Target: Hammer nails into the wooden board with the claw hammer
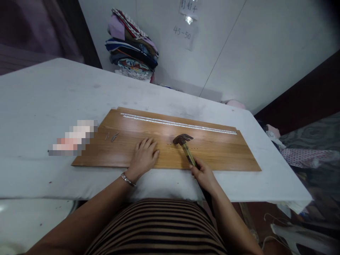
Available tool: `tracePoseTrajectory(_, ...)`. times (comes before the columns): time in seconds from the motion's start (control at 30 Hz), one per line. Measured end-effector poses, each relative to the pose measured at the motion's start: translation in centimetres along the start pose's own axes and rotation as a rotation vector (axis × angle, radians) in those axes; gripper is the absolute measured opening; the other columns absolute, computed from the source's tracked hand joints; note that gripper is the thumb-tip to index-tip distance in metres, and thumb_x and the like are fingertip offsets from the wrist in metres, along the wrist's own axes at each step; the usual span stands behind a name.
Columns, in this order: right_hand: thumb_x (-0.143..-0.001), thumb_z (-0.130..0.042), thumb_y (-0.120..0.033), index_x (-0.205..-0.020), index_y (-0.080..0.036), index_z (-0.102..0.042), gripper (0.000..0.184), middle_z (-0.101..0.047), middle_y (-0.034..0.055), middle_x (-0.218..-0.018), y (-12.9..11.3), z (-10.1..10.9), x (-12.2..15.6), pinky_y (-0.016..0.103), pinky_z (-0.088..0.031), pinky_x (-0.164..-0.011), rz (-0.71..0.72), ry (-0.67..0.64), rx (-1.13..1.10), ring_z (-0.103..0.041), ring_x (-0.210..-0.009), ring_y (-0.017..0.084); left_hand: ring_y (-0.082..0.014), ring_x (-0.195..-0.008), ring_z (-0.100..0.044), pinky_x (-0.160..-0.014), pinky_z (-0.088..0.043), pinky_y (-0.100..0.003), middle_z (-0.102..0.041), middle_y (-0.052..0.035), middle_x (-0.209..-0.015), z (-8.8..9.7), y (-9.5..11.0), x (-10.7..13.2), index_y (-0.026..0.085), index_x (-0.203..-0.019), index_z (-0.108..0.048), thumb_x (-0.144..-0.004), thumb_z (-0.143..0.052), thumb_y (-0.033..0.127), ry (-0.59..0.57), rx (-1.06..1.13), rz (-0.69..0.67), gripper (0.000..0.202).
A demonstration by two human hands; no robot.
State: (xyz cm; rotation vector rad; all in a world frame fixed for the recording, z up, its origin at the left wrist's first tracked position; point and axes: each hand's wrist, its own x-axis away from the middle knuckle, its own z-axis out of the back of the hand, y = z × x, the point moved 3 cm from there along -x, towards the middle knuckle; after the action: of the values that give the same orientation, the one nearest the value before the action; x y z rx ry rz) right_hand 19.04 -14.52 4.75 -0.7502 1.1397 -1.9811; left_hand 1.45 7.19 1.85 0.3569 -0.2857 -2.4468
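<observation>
A brown wooden board [228, 156] lies flat on the table in front of me. My left hand [144, 156] rests on it, palm down with the fingers stretched out and nothing held. My right hand [204, 173] is wrapped round the handle of a claw hammer [187, 150]. The hammer's rusty head is over the middle of the board, beside a row of small dark dots; whether these are nail heads or holes I cannot tell. Left of my left hand, several loose nails [114, 137] lie on the wood. Two pale marked strips [180, 124] run along the board's far side.
The board sits on a white-covered table [79, 88]. At the back, a stack of folded cloths [132, 44] stands against the wall. A blurred-out object [74, 138] is by the board's left edge. Dotted fabric [308, 156] lies beyond the table's right edge.
</observation>
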Motion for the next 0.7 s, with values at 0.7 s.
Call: tracePoseTrajectory(0.7, -0.085, -0.060, -0.039, -0.122, -0.017, -0.073, 0.045, -0.065, 0.0017, -0.080, 0.08, -0.11, 0.04, 0.026, -0.045, -0.056, -0.014, -0.007, 0.018, -0.051, -0.062, 0.014, -0.0335, -0.147, -0.044, -0.124, -0.034, -0.054, -0.057, -0.0137, -0.152, 0.42, 0.22, 0.00, 0.017, -0.136, -0.064, -0.101, -0.042, 0.038, -0.011, 0.015, 0.021, 0.046)
